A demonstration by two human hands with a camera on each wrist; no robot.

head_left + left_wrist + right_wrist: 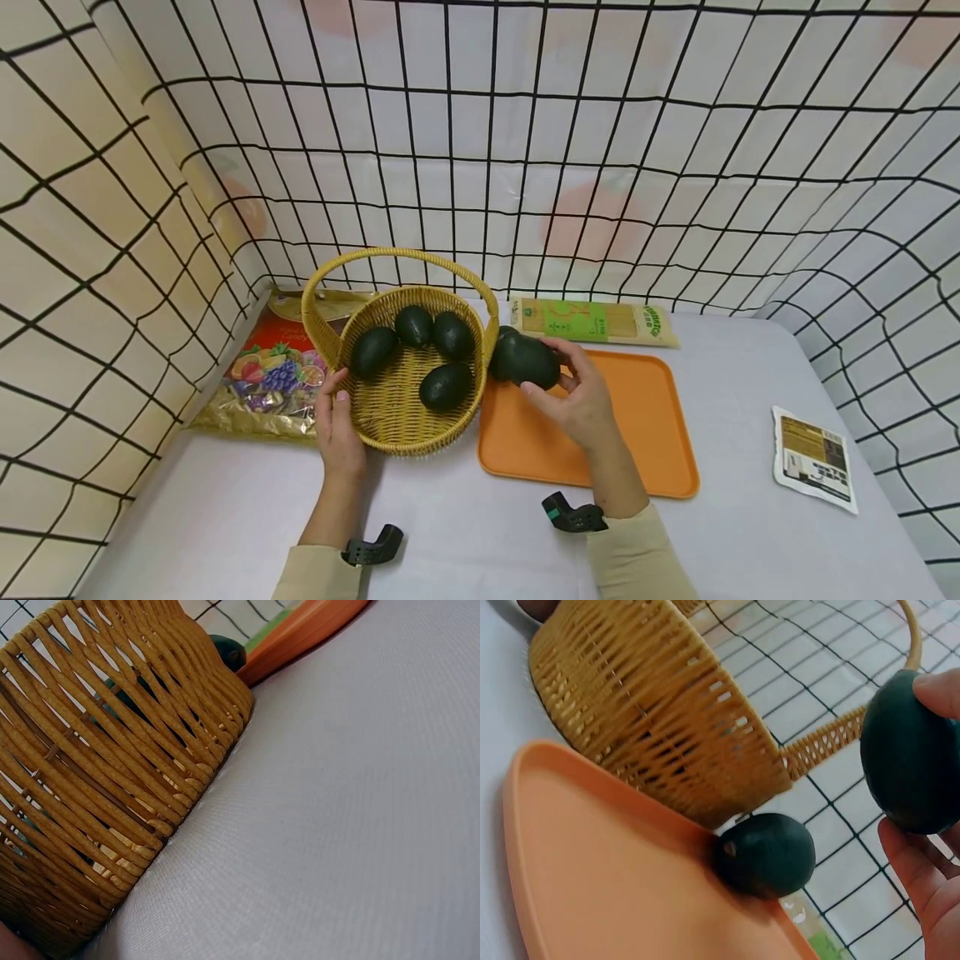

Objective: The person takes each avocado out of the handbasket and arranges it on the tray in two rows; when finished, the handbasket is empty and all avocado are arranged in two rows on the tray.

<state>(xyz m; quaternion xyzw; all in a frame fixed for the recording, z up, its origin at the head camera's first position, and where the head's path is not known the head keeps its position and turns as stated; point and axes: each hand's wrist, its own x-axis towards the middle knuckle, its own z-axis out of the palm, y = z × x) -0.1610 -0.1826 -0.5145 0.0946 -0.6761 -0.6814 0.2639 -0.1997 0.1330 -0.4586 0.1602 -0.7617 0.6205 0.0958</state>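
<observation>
Head view: the right hand [577, 400] has fingers and thumb clamped on a dark avocado [534, 362], just right of the basket [397, 417]; the left hand [341, 437] rests near-straight fingers against its left side. Four avocados [446, 387] sit inside. Left wrist: basket wall, fingers unreadable. Right wrist: another avocado [769, 855] lies beside the basket, at the orange tray's [622, 877] edge.

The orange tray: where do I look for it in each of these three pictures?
Head: the orange tray lies right of centre, in the lower half.
Left wrist: only a slanting piece shows, at the top edge, right of centre.
Right wrist: large, lower left, cut off by the bottom edge.
Shared landmark: the wicker basket.
</observation>
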